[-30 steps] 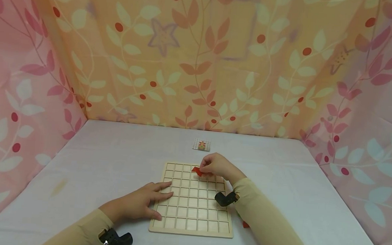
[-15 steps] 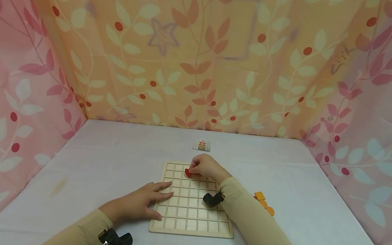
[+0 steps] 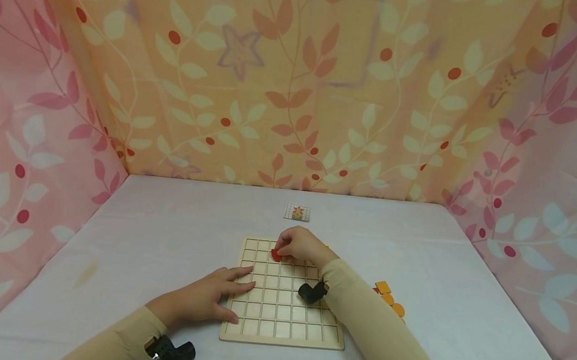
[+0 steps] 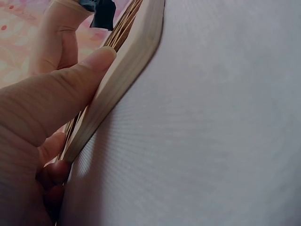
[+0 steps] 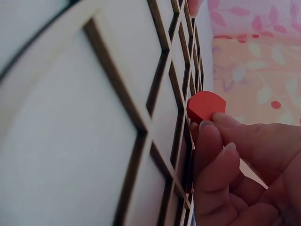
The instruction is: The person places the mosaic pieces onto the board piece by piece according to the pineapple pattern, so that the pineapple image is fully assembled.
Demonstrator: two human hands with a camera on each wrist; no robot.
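Note:
My right hand (image 3: 306, 246) pinches a red flat piece (image 3: 276, 255) between thumb and fingertips, over the far part of a wooden grid board (image 3: 281, 343). In the right wrist view the red piece (image 5: 206, 106) has a curved edge and a straight cut side. It stands tilted near the grid lines; whether it touches the board I cannot tell. My left hand (image 3: 204, 295) rests at the board's left edge, its fingers spread on the surface. The left wrist view shows the thumb (image 4: 101, 59) lying on the board's rim (image 4: 122, 80).
A small card (image 3: 297, 212) with a gridded picture lies beyond the board. To the right, partly behind the right sleeve (image 3: 379, 320), are an orange square (image 3: 383, 287) and orange round pieces (image 3: 397, 309), with a bit of red beside them. Patterned curtains surround the white table.
My right hand has moved left across the board with the red piece, then nearly stopped. Orange pieces have come into view from behind the sleeve. The left hand has stayed put.

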